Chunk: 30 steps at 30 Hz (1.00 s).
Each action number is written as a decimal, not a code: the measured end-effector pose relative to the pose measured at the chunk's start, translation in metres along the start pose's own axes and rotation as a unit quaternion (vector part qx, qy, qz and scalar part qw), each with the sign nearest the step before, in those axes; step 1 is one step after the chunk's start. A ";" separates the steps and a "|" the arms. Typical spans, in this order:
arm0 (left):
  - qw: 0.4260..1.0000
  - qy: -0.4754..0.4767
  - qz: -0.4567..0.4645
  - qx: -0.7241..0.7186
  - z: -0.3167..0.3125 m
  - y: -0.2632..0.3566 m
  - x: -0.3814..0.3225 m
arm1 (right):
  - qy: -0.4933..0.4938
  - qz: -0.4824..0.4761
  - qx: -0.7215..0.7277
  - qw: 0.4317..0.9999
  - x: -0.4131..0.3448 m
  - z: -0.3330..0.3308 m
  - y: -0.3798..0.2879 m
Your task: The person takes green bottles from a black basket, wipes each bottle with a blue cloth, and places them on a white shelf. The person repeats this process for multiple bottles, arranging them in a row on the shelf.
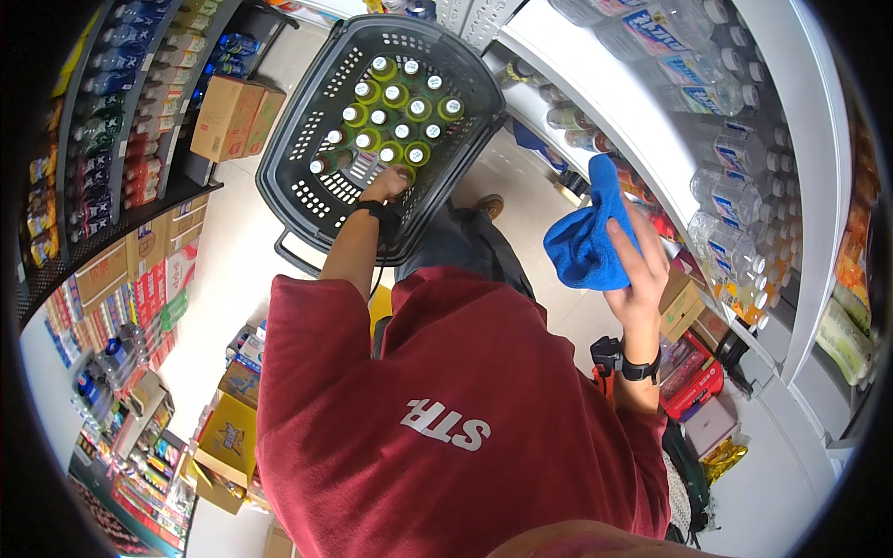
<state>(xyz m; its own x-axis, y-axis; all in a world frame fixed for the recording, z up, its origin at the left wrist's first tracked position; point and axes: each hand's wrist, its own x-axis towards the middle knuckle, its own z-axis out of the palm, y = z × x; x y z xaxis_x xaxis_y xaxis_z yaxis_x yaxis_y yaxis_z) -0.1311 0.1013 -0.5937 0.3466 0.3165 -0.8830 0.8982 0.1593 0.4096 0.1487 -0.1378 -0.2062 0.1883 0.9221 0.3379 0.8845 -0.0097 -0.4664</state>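
My left hand reaches down into a dark grey plastic shopping basket. Its fingers are curled against the near side of a green bottle, and their tips are hidden, so a firm hold cannot be made out. Several green bottles with white caps stand upright in the basket, packed mostly towards its far and right side. Off to the right, my right hand grips a blue cloth, raised in front of the shelving. Part of the cloth hangs loosely to the left of the fingers.
A lit white shelf unit on the right carries clear plastic bottles. Drink shelves and a cardboard box are on the left. Behind me are an open yellow carton and a red box.
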 end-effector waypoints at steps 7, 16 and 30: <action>0.967 0.140 0.068 0.201 -0.014 -0.015 -0.014 | -0.006 -0.003 -0.003 1.000 -0.006 -0.009 0.010; 0.804 0.359 0.336 0.334 -0.055 0.112 -0.302 | 0.030 -0.075 0.072 0.994 0.008 -0.005 0.018; 0.539 0.445 0.649 0.301 0.002 0.327 -0.480 | 0.227 -0.241 0.278 0.901 0.026 -0.032 -0.001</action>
<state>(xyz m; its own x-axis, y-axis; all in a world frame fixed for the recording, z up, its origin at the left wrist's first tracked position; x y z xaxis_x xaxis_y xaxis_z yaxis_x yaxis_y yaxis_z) -0.0031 -0.0006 -0.0363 0.7627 0.1619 0.6262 0.0736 -0.9836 0.1646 0.1666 -0.1261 -0.1703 0.1058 0.5122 0.8523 0.5827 0.6627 -0.4705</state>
